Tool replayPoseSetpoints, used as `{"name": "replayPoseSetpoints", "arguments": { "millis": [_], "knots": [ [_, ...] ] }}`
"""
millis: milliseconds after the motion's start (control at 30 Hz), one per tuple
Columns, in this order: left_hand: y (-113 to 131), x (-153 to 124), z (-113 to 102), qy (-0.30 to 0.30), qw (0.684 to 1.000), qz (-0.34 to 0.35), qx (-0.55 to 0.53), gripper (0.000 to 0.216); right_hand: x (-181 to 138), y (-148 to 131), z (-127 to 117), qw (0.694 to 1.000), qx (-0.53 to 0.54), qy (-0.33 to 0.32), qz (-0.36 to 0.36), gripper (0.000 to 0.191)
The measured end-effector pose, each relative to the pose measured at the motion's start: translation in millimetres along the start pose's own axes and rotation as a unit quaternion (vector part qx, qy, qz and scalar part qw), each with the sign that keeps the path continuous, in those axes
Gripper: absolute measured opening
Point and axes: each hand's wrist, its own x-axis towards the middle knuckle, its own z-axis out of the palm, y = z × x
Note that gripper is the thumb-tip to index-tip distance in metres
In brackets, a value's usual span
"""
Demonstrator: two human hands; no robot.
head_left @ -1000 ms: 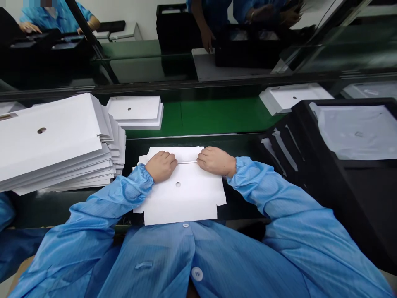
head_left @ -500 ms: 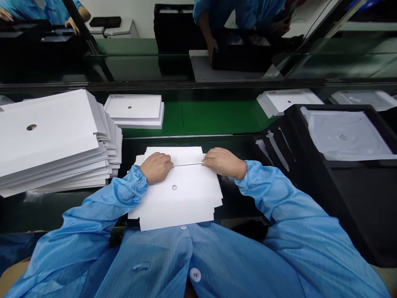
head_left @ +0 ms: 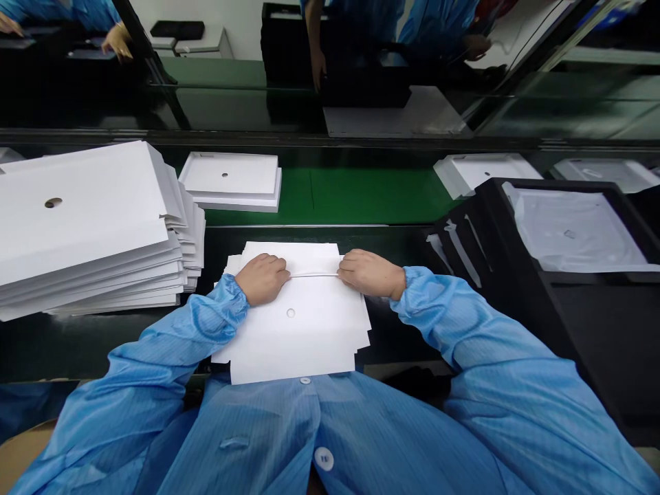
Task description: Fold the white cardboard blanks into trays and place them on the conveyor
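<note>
In front of my body lies a white cardboard sheet with a small round hole and notched corners. Other white sheets show beneath its edges. A raised fold runs across it near the far side. At the left end of that fold my left hand is closed, its fingers pinching the card. My right hand pinches the fold's right end in the same way. Both sets of fingertips are partly hidden behind the knuckles.
On the left stands a tall stack of white cardboard. Folded white trays sit on the green belt, with another white tray farther right. Black boxes fill the right side. Co-workers in blue sleeves are beyond the frame.
Both hands stay on the fold, nearly still. The view has shifted slightly. Across the line, a co-worker's black box has moved to the left.
</note>
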Motion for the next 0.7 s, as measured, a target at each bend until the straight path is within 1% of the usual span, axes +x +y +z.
{"name": "replayPoseSetpoints", "arguments": {
  "millis": [133,233,300,400,467,533,600,633,700],
  "knots": [
    [1,-2,2,0.019,1.000,-0.007,-0.022,0.028,-3,0,5,0.996,0.072,0.055,0.011,0.034],
    [2,-5,4,0.034,0.999,-0.001,-0.020,0.028,-6,0,5,0.992,0.105,0.076,0.009,0.034],
    [3,-6,6,0.045,0.999,0.008,-0.013,0.028,-7,1,3,0.991,0.108,0.073,0.012,0.034],
    [5,-7,9,0.056,0.998,0.019,-0.007,0.029,-5,-2,-1,0.996,0.078,0.033,0.025,0.033],
    [7,-6,11,0.060,0.998,0.019,-0.015,0.029,3,-9,-3,0.998,0.042,0.005,0.051,0.031],
    [10,-5,13,0.064,0.997,0.019,-0.029,0.027,19,-21,-3,0.997,0.018,0.000,0.081,0.029],
    [13,-4,14,0.067,0.997,0.018,-0.040,0.026,40,-37,0,0.996,0.025,0.005,0.089,0.036],
    [14,-3,14,0.067,0.997,0.015,-0.045,0.026,51,-44,3,0.995,0.035,0.003,0.089,0.035],
    [15,-3,13,0.061,0.997,-0.005,-0.054,0.027,68,-56,9,0.992,0.059,-0.003,0.114,0.033]
  ]
}}
